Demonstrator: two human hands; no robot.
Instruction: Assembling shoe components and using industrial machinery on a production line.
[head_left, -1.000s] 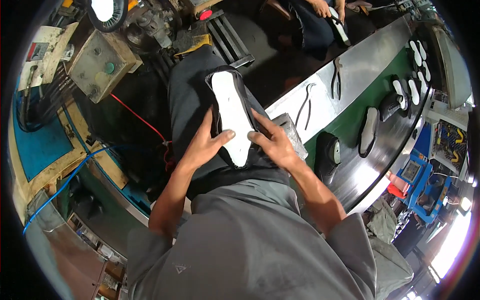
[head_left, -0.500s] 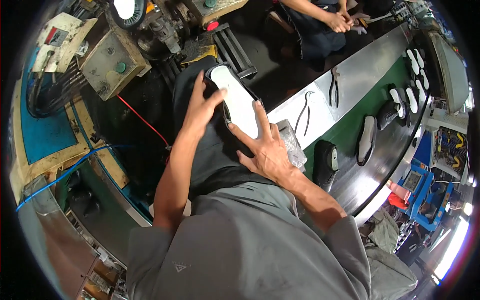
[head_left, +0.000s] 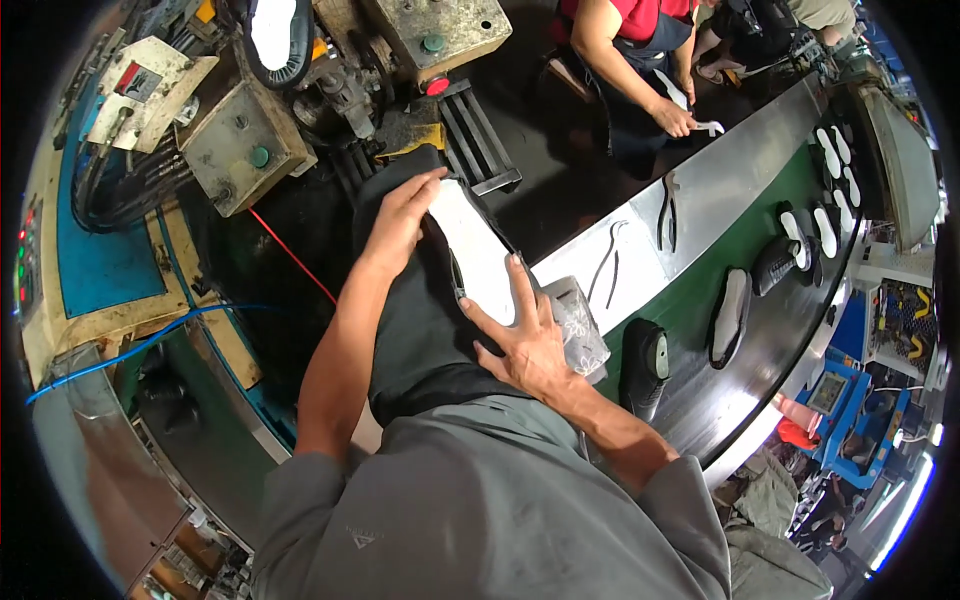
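Note:
Across my lap, sole up, lies a dark shoe upper with a white insole board (head_left: 474,248) facing me. My left hand (head_left: 398,228) is at its far left end, fingers bent together over the dark edge. The pinch itself is partly hidden by the hand. My right hand (head_left: 532,345) grips the near end, with two fingers stretched along either side of the white board and the thumb lower down on the left. Under the shoe is a dark apron (head_left: 420,340). Beside my right hand sits a grey patterned wrapped block (head_left: 578,328).
Two pairs of pincers (head_left: 667,215) lie on the metal ledge (head_left: 740,150) at right. Several shoes (head_left: 645,368) and white-soled pieces stand on the green conveyor (head_left: 690,290). Machinery with a control box (head_left: 240,150) is ahead left. Across the ledge, a co-worker's hand (head_left: 672,118) holds a tool.
My left hand has gone from spread fingers over the sole to bent fingers at its far edge. My right hand keeps its hold. The view has shifted, showing more of the co-worker.

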